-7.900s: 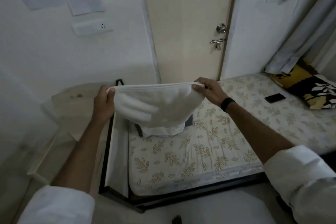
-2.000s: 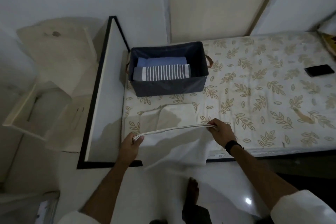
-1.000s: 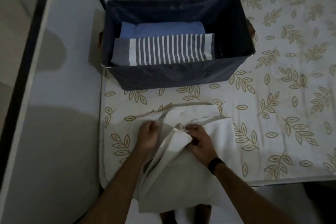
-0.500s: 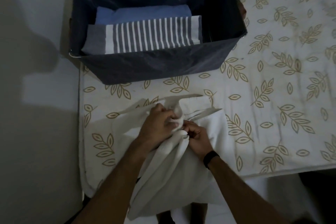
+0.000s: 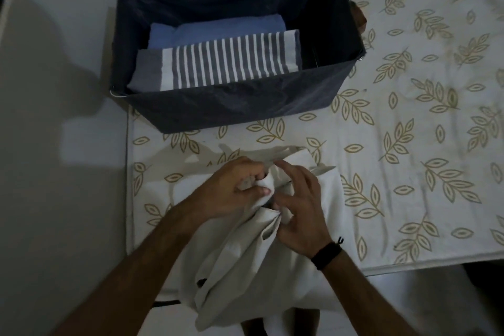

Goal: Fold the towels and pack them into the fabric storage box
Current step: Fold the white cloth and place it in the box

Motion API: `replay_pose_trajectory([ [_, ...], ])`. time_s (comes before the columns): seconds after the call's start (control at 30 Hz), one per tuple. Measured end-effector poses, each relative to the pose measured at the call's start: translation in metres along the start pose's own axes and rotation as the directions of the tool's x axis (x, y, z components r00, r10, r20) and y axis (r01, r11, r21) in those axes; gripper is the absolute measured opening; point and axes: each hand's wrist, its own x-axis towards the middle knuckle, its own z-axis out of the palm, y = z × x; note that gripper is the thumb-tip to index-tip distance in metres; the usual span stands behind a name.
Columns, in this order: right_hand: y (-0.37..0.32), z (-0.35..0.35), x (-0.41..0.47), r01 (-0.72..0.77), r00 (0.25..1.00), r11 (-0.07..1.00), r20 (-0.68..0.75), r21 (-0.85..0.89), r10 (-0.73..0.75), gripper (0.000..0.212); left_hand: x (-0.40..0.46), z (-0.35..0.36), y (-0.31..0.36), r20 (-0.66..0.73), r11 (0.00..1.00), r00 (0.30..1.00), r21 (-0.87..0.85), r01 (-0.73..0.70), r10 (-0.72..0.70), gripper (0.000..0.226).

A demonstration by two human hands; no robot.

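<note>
Our left hand [image 5: 231, 191] pinches the white towel [image 5: 245, 262] on the bed [image 5: 409, 144]; our right hand [image 5: 297, 210] rests open-fingered against it.

Both bare forearms reach forward from the bottom of the view and converge near the centre; the left hand [image 5: 231, 194] lies knuckles up, its fingers curled and pinching a bunched fold of the white towel [image 5: 245, 259] between thumb and fingertips; the right hand [image 5: 298, 213] sits just beside it, almost touching, fingers spread and only slightly bent, the index finger stretched forward over the cloth, the thumb tucked against a fold; a black band [image 5: 326, 255] circles the right wrist.
</note>
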Motion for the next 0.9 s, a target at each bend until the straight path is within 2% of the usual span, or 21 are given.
replay_pose_trajectory([
  [0.07, 0.007, -0.007, 0.007, 0.023, 0.988, 1.000, 0.150, -0.005, -0.022, 0.014, -0.002, -0.007, 0.007, 0.088, 0.993, 0.995, 0.108, -0.053, 0.044, 0.015],
  [0.13, 0.019, -0.008, 0.009, 0.039, 0.967, 0.999, 0.251, -0.023, -0.032, 0.021, -0.003, -0.012, 0.009, 0.140, 0.942, 0.984, 0.302, -0.150, 0.111, 0.013],
  [0.23, 0.026, -0.007, 0.011, 0.062, 0.958, 0.997, 0.284, -0.049, -0.046, 0.022, 0.000, -0.019, 0.010, 0.216, 0.854, 0.962, 0.456, -0.252, 0.169, 0.009],
  [0.33, 0.023, -0.006, 0.008, 0.086, 0.961, 0.995, 0.268, -0.057, -0.068, 0.020, 0.002, -0.023, 0.007, 0.275, 0.711, 0.937, 0.614, -0.343, 0.214, 0.009],
  [0.4, 0.023, -0.006, 0.004, 0.065, 0.961, 0.995, 0.275, -0.075, -0.042, 0.022, 0.001, -0.030, 0.008, 0.283, 0.685, 0.938, 0.643, -0.341, 0.202, 0.007],
  [0.47, 0.025, -0.009, -0.001, 0.065, 0.961, 0.994, 0.273, -0.091, -0.038, 0.019, -0.002, -0.037, 0.009, 0.282, 0.698, 0.950, 0.654, -0.293, 0.134, 0.007],
  [0.53, 0.026, -0.012, -0.004, 0.086, 0.966, 0.992, 0.251, -0.094, -0.060, 0.017, -0.006, -0.044, 0.009, 0.319, 0.664, 0.947, 0.699, -0.265, 0.042, 0.017],
  [0.6, 0.027, -0.014, -0.004, 0.075, 0.962, 0.995, 0.268, -0.066, -0.055, 0.016, -0.013, -0.050, 0.010, 0.334, 0.689, 0.942, 0.680, -0.252, 0.016, 0.022],
  [0.67, 0.027, -0.016, 0.001, 0.060, 0.932, 0.998, 0.359, -0.024, -0.047, 0.017, -0.020, -0.048, 0.014, 0.337, 0.735, 0.941, 0.640, -0.224, -0.007, 0.021],
  [0.73, 0.028, -0.018, 0.012, 0.107, 0.869, 0.994, 0.487, -0.006, -0.091, 0.016, -0.021, -0.040, 0.020, 0.376, 0.731, 0.926, 0.640, -0.236, -0.030, 0.023],
  [0.8, 0.026, -0.021, 0.025, 0.175, 0.813, 0.984, 0.566, -0.014, -0.137, 0.019, -0.023, -0.037, 0.017, 0.416, 0.701, 0.894, 0.688, -0.187, -0.169, 0.030],
  [0.9, 0.021, -0.027, 0.034, 0.251, 0.816, 0.964, 0.555, -0.087, -0.162, 0.019, -0.025, -0.046, 0.001, 0.412, 0.596, 0.810, 0.797, -0.099, -0.416, 0.039],
])
